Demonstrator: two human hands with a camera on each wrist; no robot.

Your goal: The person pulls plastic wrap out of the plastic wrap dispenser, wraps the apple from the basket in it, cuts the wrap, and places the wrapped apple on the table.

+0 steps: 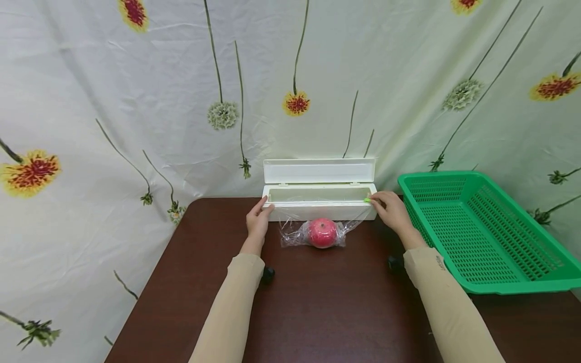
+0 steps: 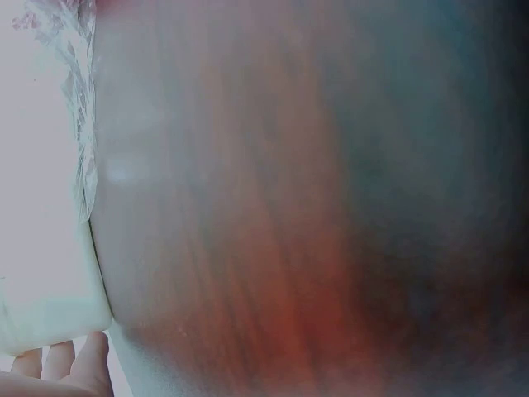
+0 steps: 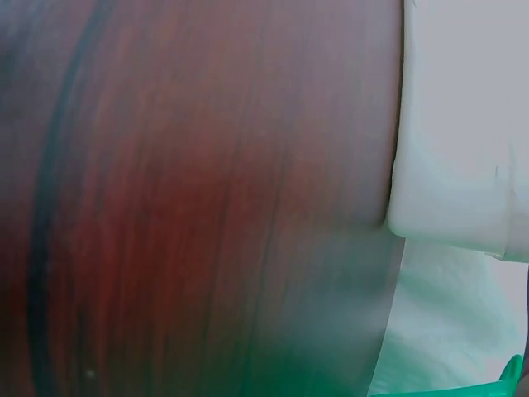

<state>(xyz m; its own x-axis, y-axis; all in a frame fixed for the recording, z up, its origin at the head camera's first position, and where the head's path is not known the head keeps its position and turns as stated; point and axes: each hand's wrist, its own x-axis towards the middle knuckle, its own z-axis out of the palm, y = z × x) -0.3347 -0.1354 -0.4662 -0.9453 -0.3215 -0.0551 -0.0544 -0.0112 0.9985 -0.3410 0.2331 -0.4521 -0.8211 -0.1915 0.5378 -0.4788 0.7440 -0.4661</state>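
A long white cling film dispenser box (image 1: 320, 213) stands at the table's back with its lid (image 1: 319, 171) raised. Clear cling film (image 1: 296, 235) comes down over its front, around a red apple (image 1: 323, 233) lying on the table just before the box. My left hand (image 1: 257, 220) grips the box's left end, thumb at the front edge; in the left wrist view its fingers (image 2: 89, 360) lie against that end. At the right end of the box's front rim, my right hand (image 1: 391, 210) pinches a small bright green slider (image 1: 367, 200). The right wrist view hardly catches that hand.
A green plastic basket (image 1: 482, 288) stands on the right, close beside my right forearm. The dark brown wooden table (image 1: 327, 302) carries everything. Behind the box hangs a white flower-printed cloth (image 1: 181, 91).
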